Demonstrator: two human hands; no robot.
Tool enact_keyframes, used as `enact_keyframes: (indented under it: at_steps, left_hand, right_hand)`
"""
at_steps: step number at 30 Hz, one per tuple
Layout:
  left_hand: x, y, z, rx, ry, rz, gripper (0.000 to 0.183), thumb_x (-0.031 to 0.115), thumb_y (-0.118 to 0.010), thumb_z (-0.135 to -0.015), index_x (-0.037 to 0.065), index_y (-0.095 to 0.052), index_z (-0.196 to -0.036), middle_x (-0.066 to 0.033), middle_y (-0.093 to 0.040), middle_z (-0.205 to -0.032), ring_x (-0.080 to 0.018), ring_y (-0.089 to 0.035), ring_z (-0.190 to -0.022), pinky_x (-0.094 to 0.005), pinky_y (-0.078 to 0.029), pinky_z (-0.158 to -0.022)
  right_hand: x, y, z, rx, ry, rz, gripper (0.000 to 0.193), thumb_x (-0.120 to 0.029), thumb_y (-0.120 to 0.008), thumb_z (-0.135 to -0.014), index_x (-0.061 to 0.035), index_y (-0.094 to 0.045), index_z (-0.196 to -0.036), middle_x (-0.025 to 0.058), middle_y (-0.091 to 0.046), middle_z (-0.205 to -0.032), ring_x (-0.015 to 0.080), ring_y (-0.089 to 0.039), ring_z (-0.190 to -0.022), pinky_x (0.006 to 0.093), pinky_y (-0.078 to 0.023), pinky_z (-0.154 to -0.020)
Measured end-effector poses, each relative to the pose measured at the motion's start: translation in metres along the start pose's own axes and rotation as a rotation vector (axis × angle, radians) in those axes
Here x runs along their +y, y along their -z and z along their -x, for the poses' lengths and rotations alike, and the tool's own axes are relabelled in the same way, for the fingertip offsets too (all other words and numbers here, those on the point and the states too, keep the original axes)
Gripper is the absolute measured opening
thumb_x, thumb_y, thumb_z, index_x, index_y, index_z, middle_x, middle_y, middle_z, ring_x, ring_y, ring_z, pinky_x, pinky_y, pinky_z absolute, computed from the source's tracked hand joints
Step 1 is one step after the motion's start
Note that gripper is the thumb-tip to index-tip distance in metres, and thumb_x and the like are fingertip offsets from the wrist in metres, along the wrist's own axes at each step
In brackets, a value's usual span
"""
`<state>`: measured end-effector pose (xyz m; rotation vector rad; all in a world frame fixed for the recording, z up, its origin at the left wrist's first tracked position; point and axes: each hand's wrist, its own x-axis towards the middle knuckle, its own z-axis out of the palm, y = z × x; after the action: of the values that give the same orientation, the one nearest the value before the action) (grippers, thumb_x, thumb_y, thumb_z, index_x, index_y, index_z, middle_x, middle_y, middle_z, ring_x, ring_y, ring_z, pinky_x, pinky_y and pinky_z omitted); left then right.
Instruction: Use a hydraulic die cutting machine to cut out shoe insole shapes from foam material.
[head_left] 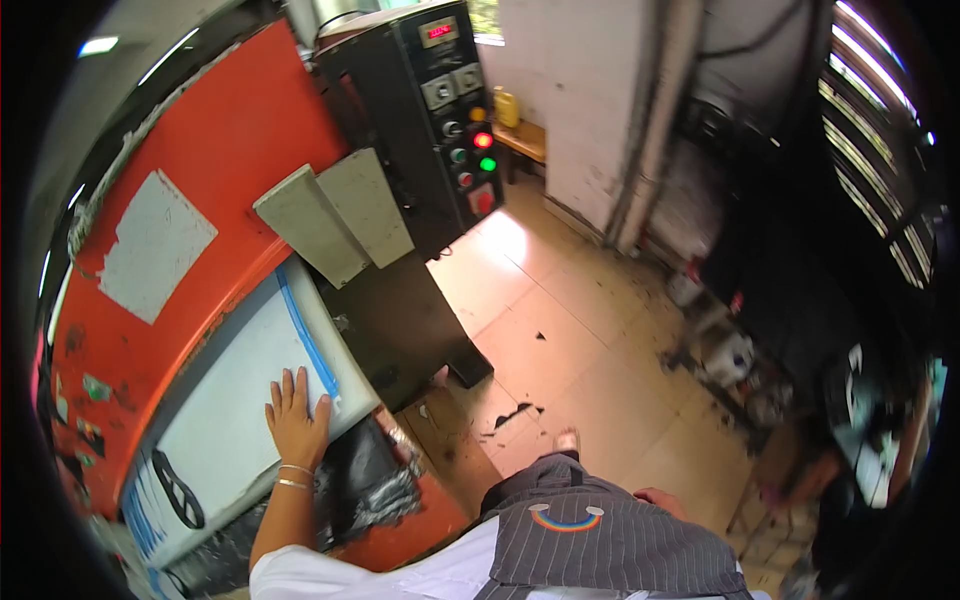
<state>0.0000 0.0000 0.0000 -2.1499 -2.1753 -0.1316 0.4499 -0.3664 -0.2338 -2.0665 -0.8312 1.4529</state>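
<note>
Hanging right hand (660,502) by striped apron (620,555); resting left hand (298,425) on white board (225,400), probably for support.
Can't tell right finger state; gripping nothing at left, fingers slightly spread. Note black looped piece (190,513) on board, blue strip (303,330) by left thumb. Beyond: blocked by orange machine cover (240,130), grey plates (370,205), black control box (400,140).

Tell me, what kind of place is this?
It looks like a factory workshop: there's a big orange machine, a black control box with lit buttons, and dark scraps on the tiled floor.
</note>
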Motion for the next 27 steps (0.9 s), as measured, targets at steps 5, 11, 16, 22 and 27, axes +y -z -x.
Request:
enact_keyframes:
  at_steps: [5, 11, 16, 22, 27]
  left_hand:
    - [0.071, -0.008, -0.016, 0.152, -0.065, 0.114, 0.054, 0.031, -0.067, -0.082, 0.008, -0.056, -0.13, -0.0203, -0.048, -0.138, -0.0399, -0.039, -0.133, -0.0485, -0.029, -0.109]
    - [0.265, -0.005, -0.084, -0.245, -0.322, 0.31, 0.013, 0.017, -0.068, -0.081, 0.018, -0.075, -0.092, -0.0095, -0.069, -0.081, -0.0294, -0.067, -0.072, -0.0368, -0.054, -0.063]
    - [0.377, -0.082, -0.168, -0.681, -0.128, 0.628, 0.02, 0.031, -0.07, -0.083, 0.011, -0.072, -0.087, -0.0064, -0.07, -0.078, -0.0192, -0.067, -0.066, -0.03, -0.051, -0.059]
    - [0.399, -0.242, -0.315, -0.791, -0.069, 0.6, 0.02, 0.028, -0.07, -0.083, 0.009, -0.07, -0.086, -0.0092, -0.069, -0.077, -0.0176, -0.068, -0.07, -0.028, -0.051, -0.062]
    - [0.403, -0.312, -0.396, -0.755, -0.036, 0.58, 0.019, 0.028, -0.069, -0.083, 0.009, -0.07, -0.086, -0.0097, -0.069, -0.077, -0.019, -0.068, -0.071, -0.0292, -0.051, -0.063]
  right_hand:
    - [-0.05, 0.108, -0.177, -0.198, 0.104, 0.562, 0.049, -0.039, -0.068, -0.084, -0.0046, -0.061, -0.118, 0.0188, -0.064, -0.114, 0.0343, -0.06, -0.108, 0.0399, -0.047, -0.093]
    - [-0.21, 0.235, -0.297, -0.022, 0.274, 0.564, 0.048, -0.037, -0.068, -0.083, -0.005, -0.062, -0.118, 0.0184, -0.062, -0.118, 0.0347, -0.056, -0.112, 0.0409, -0.045, -0.095]
    - [-0.253, 0.296, -0.433, -0.076, 0.327, 0.476, 0.052, -0.036, -0.07, -0.079, -0.0017, -0.061, -0.117, 0.0194, -0.064, -0.111, 0.0341, -0.062, -0.1, 0.0399, -0.05, -0.087]
    - [-0.359, 0.37, -0.62, -0.446, 0.383, 0.669, 0.051, -0.042, -0.064, -0.085, -0.0051, -0.06, -0.121, 0.0202, -0.062, -0.117, 0.0368, -0.059, -0.108, 0.0427, -0.047, -0.092]
    - [-0.599, 0.432, -0.727, -0.414, 0.535, 0.955, 0.051, -0.045, -0.063, -0.086, -0.0069, -0.06, -0.12, 0.0191, -0.062, -0.115, 0.0362, -0.058, -0.109, 0.0437, -0.046, -0.092]
